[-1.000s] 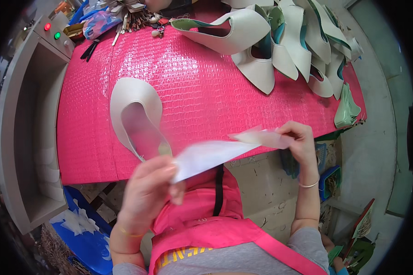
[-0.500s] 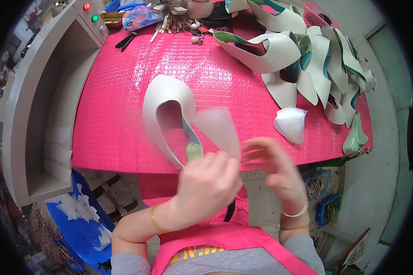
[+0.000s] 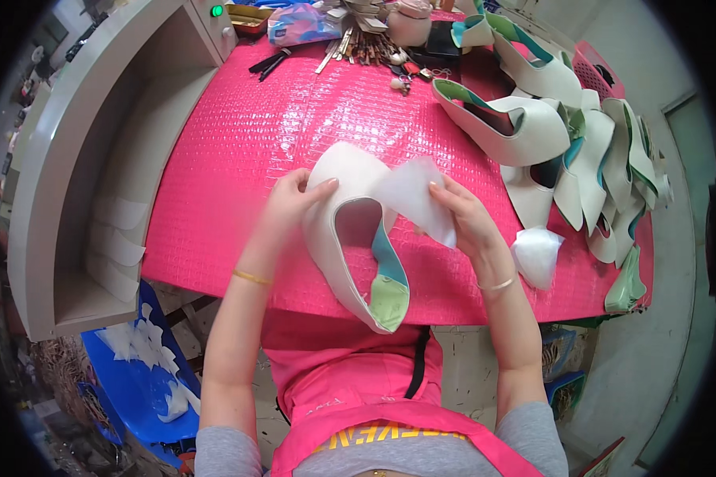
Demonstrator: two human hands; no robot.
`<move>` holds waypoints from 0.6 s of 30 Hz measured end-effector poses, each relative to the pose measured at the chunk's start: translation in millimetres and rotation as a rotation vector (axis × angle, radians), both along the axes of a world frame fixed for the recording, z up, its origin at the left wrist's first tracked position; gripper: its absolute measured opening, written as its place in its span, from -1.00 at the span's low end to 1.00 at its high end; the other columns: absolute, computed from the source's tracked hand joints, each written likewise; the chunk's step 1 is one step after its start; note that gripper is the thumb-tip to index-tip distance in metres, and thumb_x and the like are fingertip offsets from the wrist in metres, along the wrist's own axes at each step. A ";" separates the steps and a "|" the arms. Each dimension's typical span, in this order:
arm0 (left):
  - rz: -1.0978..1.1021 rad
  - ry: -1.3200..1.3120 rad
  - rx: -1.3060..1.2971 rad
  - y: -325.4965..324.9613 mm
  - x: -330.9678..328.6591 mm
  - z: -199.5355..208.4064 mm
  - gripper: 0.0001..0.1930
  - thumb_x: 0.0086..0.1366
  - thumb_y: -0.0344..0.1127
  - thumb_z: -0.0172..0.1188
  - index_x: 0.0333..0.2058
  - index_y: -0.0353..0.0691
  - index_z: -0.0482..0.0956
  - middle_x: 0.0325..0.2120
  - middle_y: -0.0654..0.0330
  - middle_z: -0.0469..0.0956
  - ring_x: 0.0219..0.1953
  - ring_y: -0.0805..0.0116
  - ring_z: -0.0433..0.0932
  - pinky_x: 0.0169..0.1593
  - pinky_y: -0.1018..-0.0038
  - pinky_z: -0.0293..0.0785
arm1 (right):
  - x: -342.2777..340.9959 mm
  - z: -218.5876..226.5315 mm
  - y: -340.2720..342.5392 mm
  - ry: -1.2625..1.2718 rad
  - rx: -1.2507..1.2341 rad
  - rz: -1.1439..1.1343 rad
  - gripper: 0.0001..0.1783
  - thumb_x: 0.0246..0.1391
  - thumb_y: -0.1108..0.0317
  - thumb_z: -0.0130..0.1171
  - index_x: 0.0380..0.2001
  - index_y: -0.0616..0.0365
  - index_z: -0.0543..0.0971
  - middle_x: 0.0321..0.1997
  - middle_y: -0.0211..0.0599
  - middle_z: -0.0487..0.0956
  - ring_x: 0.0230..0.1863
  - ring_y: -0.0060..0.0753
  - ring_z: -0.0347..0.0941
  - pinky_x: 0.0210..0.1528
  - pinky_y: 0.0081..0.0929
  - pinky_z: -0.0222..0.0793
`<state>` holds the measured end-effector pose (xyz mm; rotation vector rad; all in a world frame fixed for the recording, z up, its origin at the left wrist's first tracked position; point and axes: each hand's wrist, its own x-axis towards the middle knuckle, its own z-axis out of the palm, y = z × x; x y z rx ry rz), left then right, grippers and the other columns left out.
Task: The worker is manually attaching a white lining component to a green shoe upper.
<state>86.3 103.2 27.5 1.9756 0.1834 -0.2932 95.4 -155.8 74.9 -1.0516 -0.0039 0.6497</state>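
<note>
A white shoe upper (image 3: 326,238) with a blue-green lining hangs partly over the near edge of the pink-covered table, its toe pointing away from me. My left hand (image 3: 298,195) pinches the left side of its toe between thumb and fingers. In my right hand (image 3: 465,211) is a thin, translucent white sheet piece (image 3: 418,195), held by its right side. The sheet's left corner overlaps the upper's right edge. Fingers of the right hand are partly hidden behind the sheet.
More white shoe uppers (image 3: 525,131) lie heaped at the right. Before them rests a stack of white sheet pieces (image 3: 537,256). A grey machine housing (image 3: 71,159) borders the table on the left, above a blue chair (image 3: 155,405). Sticks (image 3: 366,48) lie at the back.
My left hand has moved from the upper's heel end to its toe. My right hand now grips the sheet piece. The whole view has shifted, with the table things appearing farther right.
</note>
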 end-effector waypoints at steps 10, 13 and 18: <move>-0.104 0.267 -0.970 -24.7 -62.8 70.9 -0.57 0.08 -0.39 0.13 -0.05 -0.42 0.33 -0.21 0.09 0.48 -0.20 0.38 0.49 -0.12 0.50 0.42 | -9.6 1.6 -7.7 -0.157 0.204 0.106 -0.82 0.08 0.34 -0.02 -0.29 0.21 0.37 -0.37 -0.21 0.52 -0.44 -0.46 0.48 -0.40 -0.58 0.43; -0.446 0.323 -1.120 -54.7 -64.4 60.6 -0.57 0.11 -0.28 0.18 -0.07 -0.36 0.37 -0.25 0.21 0.48 -0.22 0.50 0.44 -0.12 0.55 0.36 | -31.6 15.9 -23.8 -0.140 0.602 0.330 -0.85 0.10 0.30 -0.07 -0.42 0.16 0.34 -0.47 -0.08 0.52 -0.61 -0.34 0.47 -0.57 -0.51 0.43; -0.088 0.261 -0.624 -14.7 -70.5 -3.6 -0.57 0.09 -0.40 0.15 -0.07 -0.46 0.33 -0.20 0.10 0.46 -0.17 0.40 0.45 -0.10 0.50 0.39 | -60.5 -2.8 -19.5 0.056 -0.051 0.120 -0.64 0.14 0.18 -0.15 -0.18 0.29 0.34 -0.18 0.04 0.47 -0.35 -0.23 0.51 -0.35 -0.40 0.47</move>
